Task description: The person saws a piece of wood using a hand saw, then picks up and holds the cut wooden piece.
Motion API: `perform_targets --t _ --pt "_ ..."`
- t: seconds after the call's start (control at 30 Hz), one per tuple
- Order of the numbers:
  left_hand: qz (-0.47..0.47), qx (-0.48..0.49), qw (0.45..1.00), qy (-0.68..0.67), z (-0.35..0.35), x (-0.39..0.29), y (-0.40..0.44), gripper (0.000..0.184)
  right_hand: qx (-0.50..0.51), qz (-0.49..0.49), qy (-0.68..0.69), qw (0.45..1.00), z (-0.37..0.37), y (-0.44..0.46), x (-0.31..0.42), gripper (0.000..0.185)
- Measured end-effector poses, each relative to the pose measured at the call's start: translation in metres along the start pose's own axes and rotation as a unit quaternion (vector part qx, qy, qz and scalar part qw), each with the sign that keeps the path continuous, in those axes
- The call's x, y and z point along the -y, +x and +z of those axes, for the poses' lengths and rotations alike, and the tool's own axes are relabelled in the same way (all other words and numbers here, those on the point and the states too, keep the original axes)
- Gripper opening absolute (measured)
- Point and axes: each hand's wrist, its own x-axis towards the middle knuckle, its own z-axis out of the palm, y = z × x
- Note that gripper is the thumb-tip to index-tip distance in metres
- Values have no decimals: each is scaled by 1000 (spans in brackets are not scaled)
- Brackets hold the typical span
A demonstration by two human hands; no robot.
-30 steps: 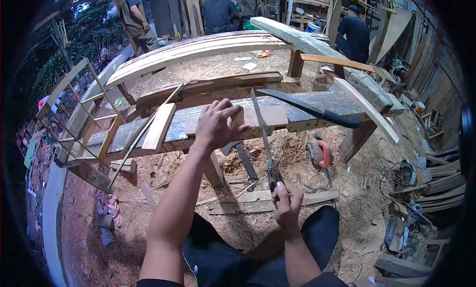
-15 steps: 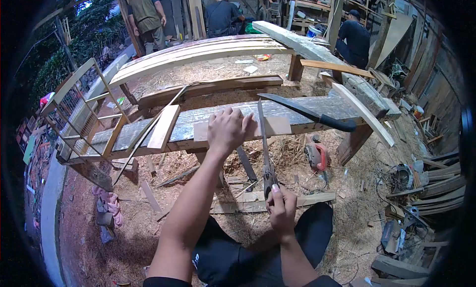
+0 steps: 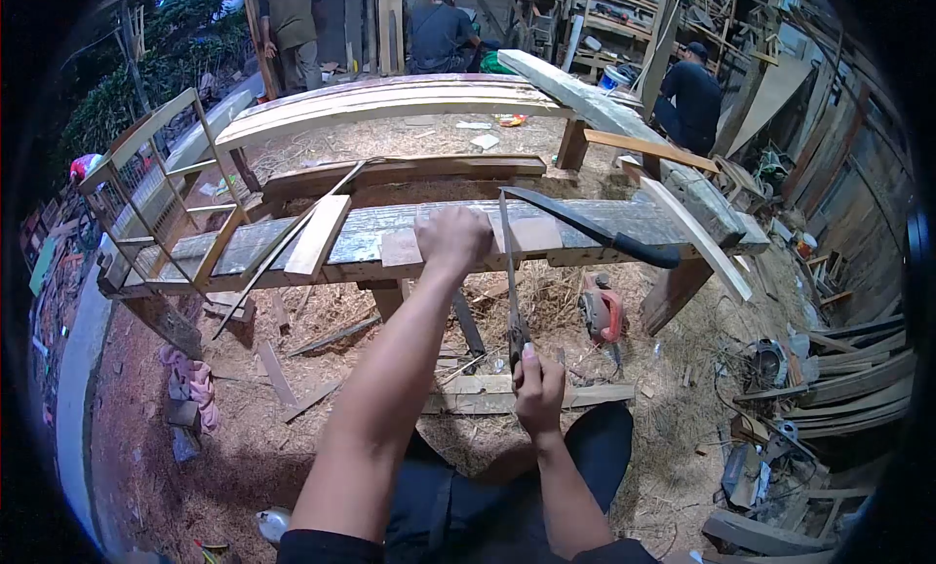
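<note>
A short light board (image 3: 535, 234) lies along the front edge of a worn plank bench (image 3: 375, 234). My left hand (image 3: 454, 237) is closed over this board, its fingers folded and its thumb side toward the saw. In my right hand (image 3: 538, 387) is the handle of a handsaw (image 3: 513, 281), whose narrow blade points away from me and crosses the board just right of my left hand. Behind the board's right end rests a large knife with a black handle (image 3: 643, 252). A pale wood piece (image 3: 319, 234) lies on the bench to the left.
A wire-and-wood frame (image 3: 156, 198) leans at the bench's left end. Long boards (image 3: 390, 101) lie on supports behind. A red power tool (image 3: 603, 315) and wood scraps are on the shavings below. Three people (image 3: 441, 33) are at the back. Stacked wood (image 3: 858, 369) stands at right.
My left hand's fingers, spread earlier, have folded down on the board. The saw has shifted slightly against the board. The standing person at the back left has moved, and the view has shifted.
</note>
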Motion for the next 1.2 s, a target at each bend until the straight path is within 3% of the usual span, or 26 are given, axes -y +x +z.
perform_targets --t 0.07,0.17,0.27,0.37,0.6,0.7,1.13,1.2 --pt "16 -14 1000 -4 0 1 4 44 0 87 93 992 -12 -2 11 51" --pt "41 -24 999 -21 -1 1 4 42 11 110 116 987 -26 -10 6 49" --pt "33 13 999 -33 -12 -8 0 41 -18 99 125 987 -24 -19 1 48" --pt "21 -11 999 -38 -5 -6 2 44 -47 94 134 985 -19 -29 9 48" --pt "3 -18 1000 -25 -3 -9 1 53 -17 73 101 992 -24 -18 2 50" --pt "10 -61 998 5 6 -7 4 45 -7 72 82 994 -22 -14 -2 50" --pt "33 -33 999 23 17 -2 12 41 -3 90 62 994 -12 -20 12 49" --pt "48 -71 996 1 18 -1 12 42 4 90 47 995 -14 -19 13 48"
